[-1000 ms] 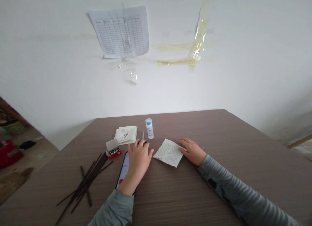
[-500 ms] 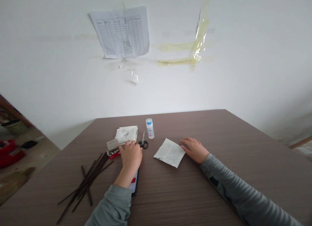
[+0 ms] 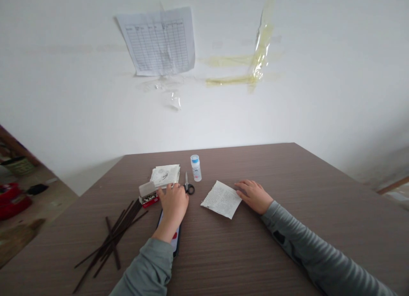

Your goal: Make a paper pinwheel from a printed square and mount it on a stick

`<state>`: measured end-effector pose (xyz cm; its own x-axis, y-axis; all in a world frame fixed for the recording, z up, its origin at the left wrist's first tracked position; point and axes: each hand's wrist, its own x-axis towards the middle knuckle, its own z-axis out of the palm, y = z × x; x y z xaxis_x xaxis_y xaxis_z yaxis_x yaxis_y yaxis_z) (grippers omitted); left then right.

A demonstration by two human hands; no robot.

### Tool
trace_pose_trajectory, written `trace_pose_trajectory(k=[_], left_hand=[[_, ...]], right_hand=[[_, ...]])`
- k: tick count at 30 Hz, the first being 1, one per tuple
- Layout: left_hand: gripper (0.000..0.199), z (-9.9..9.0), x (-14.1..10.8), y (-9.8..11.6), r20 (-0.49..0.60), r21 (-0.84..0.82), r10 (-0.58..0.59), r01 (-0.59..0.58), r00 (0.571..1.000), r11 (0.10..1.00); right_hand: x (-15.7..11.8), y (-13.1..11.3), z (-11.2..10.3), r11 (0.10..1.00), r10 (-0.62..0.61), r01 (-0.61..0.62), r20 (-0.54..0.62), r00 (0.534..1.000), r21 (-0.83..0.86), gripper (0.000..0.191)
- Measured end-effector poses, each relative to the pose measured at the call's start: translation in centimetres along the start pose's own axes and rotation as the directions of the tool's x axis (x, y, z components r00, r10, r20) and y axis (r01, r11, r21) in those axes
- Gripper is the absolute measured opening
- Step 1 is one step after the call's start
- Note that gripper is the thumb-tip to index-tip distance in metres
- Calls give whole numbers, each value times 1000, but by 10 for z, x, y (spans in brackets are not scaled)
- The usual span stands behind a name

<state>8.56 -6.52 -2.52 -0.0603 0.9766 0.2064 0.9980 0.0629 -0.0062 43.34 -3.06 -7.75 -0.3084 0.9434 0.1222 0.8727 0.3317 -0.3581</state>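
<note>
Off-white paper, densely printed and cut to a rough square, forms the printed sheet (image 3: 222, 199), which lies flat and askew on a brown wood-grain table (image 3: 239, 253) and serves as the landmark for what follows. At its right edge rests the right hand (image 3: 256, 198), palm down and grasping nothing, its fingers loosely extended, with the fingertips at or just beside the paper. Left of the sheet, and apart from it, is the left hand (image 3: 174, 204), back upward and fingers bent down; its fingertips are hidden, so whether it grips anything cannot be told. Beneath this hand and wrist, left of the sheet, a dark-edged smartphone (image 3: 175, 244) with a lit screen is partly covered. Between the left hand and the sheet appear the black-handled metal scissors (image 3: 191, 189), partly hidden by the fingers. Beyond the sheet and to its left stands a white cylindrical bottle (image 3: 196, 171) with a blue and clear top, upright; farther left lies a stack of off-white printed paper pieces (image 3: 165, 175). Well to the left of the sheet, a small red open box (image 3: 149, 198) with a pale raised flap holds small pieces, near crossed thin dark-brown sticks (image 3: 111, 240).
</note>
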Motion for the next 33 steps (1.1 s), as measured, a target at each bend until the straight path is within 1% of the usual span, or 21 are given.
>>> trace_pose_trajectory(k=[9,14,17,20,22,24,27,33], left_hand=[[50,3,0,2,-42,-41,39,-41,998,998],[43,1,-1,6,-63,-89,62,-67,996,994],[40,-3,-4,11,-72,-118,87,-96,994,988],[35,-9,-9,19,-87,-166,110,-124,990,978],[33,-13,-13,25,-82,-199,119,-133,989,971],[31,-15,-16,31,-74,-226,138,-152,988,962],[28,-15,-20,38,-65,-257,180,-190,982,947],[23,-14,-25,45,-16,-285,240,-234,971,930]], right_hand=[[1,3,1,1000,-11,11,-6,1000,-17,47],[0,2,1,1000,-10,10,-7,1000,19,48],[0,-1,-2,999,-8,7,5,1000,50,54],[-3,-5,-5,997,-57,55,35,998,61,63],[-5,-8,-6,994,-96,92,62,993,64,64],[-6,-10,-5,992,-112,106,84,990,66,60],[-8,-13,-3,994,-94,88,109,990,60,56],[-7,-18,-1,998,-56,50,124,991,45,62]])
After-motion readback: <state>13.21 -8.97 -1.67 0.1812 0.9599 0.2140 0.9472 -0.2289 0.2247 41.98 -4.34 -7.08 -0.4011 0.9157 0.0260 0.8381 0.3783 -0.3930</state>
